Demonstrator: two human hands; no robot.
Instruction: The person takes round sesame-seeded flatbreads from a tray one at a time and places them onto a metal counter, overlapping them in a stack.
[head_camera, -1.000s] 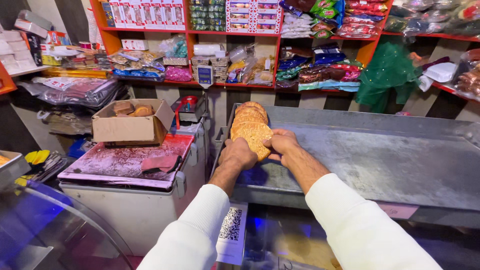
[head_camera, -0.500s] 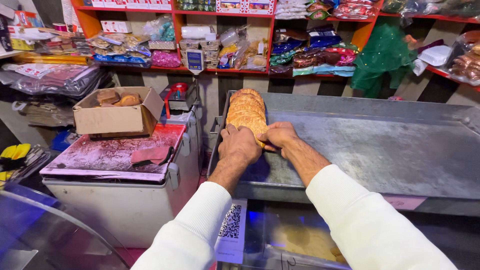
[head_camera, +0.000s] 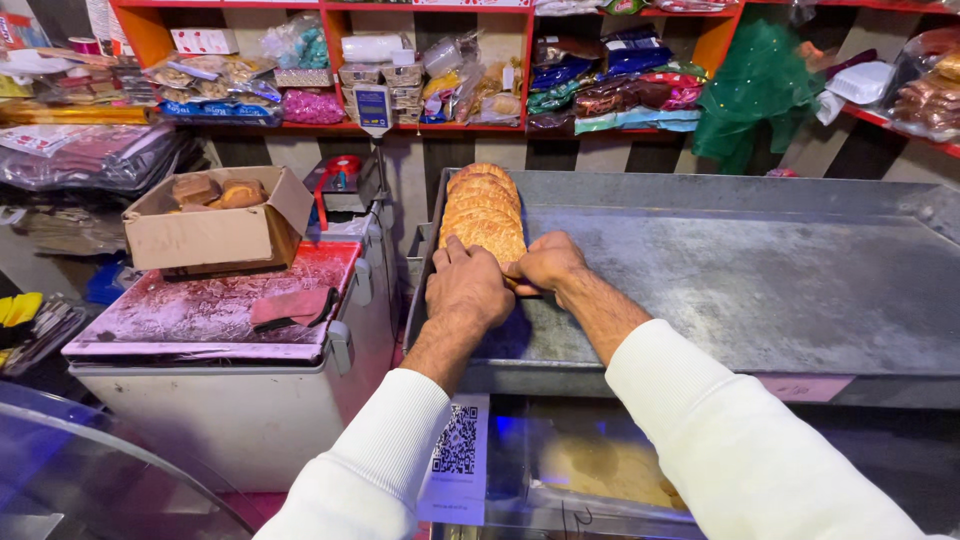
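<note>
Left of metal tray (head_camera: 760, 290), cardboard box (head_camera: 215, 230)

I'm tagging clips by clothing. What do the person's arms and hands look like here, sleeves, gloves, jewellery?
Both arms wear long white knitted sleeves with ribbed cuffs, pushed up a little so the forearms show. The left hand and the right hand are bare: no gloves, and no ring, watch or bracelet shows.

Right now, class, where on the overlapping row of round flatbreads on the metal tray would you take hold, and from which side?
Grip the nearest bread in the row of flatbreads by its near edge, coming from the tray's front. The rounds overlap like tiles, leaning away, so only that edge is free. The left hand and right hand already meet there.
</note>
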